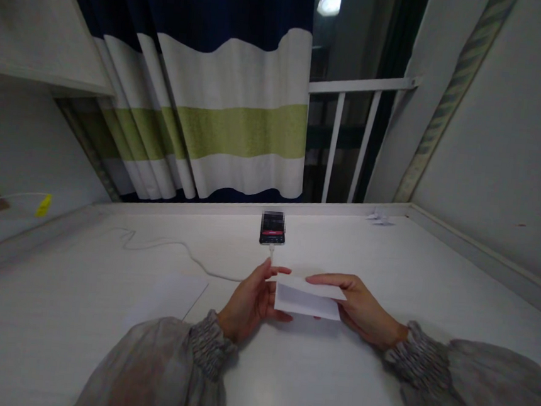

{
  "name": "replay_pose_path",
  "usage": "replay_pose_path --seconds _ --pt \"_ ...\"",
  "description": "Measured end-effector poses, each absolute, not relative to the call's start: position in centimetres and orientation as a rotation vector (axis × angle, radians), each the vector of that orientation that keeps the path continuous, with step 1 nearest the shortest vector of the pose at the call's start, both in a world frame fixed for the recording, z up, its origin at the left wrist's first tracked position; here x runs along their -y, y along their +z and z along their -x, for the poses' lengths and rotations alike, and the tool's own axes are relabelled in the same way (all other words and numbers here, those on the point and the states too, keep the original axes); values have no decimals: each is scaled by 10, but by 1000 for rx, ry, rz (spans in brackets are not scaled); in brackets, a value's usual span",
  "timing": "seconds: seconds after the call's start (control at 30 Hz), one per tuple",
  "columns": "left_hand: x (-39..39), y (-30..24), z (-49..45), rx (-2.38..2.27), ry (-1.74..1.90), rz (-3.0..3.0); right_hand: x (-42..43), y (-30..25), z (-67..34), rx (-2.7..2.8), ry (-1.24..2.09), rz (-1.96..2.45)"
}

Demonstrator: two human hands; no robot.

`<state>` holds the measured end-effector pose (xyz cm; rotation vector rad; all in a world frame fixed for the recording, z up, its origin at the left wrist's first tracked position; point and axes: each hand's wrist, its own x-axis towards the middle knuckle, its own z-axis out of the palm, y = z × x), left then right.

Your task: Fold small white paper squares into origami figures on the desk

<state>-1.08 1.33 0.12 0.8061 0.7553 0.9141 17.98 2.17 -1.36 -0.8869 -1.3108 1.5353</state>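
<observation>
A folded sheet of white paper (309, 300) is held above the white tabletop, its two layers standing slightly apart at the front. My right hand (363, 306) grips its right end, thumb and fingers on either side. At the paper's left edge, my left hand (255, 299) has its fingers spread, some of them partly hidden behind the sheet. Whether those fingers press on the paper cannot be made out. Beyond the hands lies a phone (272, 228) with a lit screen and a white cable (192, 256) plugged into its near end.
Another white sheet (167, 298) lies flat to the left of my left forearm. Small folded white paper pieces (380, 217) sit at the back right. Behind the tabletop (311, 383) hang a striped curtain (239, 124) and a white window rail (363, 85). A yellow-tagged cable (43, 205) is at far left.
</observation>
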Motion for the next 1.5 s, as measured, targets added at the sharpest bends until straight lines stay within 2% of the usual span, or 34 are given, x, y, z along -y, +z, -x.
replay_pose_path --seconds 0.27,0.37,0.5,0.67,0.83,0.93,1.1,1.5 --pt "-11 -1 7 -926 954 -1022 -18 -5 -184 1613 1402 954" --pt "-14 -5 8 -941 1037 -1051 -16 5 -190 1783 1380 854" --pt "-17 -12 8 -893 1088 -1131 -23 11 -202 1688 1381 824" --pt "-11 -18 3 -799 939 -1339 -27 11 -198 1663 1279 941" --pt "-4 -15 -2 -787 843 -1521 -17 8 -180 1771 1500 1064" --pt "-5 -13 -5 -817 911 -1459 -14 5 -174 1678 1559 1068" --pt "-10 -12 -6 -879 1093 -1198 -14 3 -175 1464 1469 1073" --pt "-2 -1 -7 -1019 1057 -1181 -6 8 -176 1352 1433 1060"
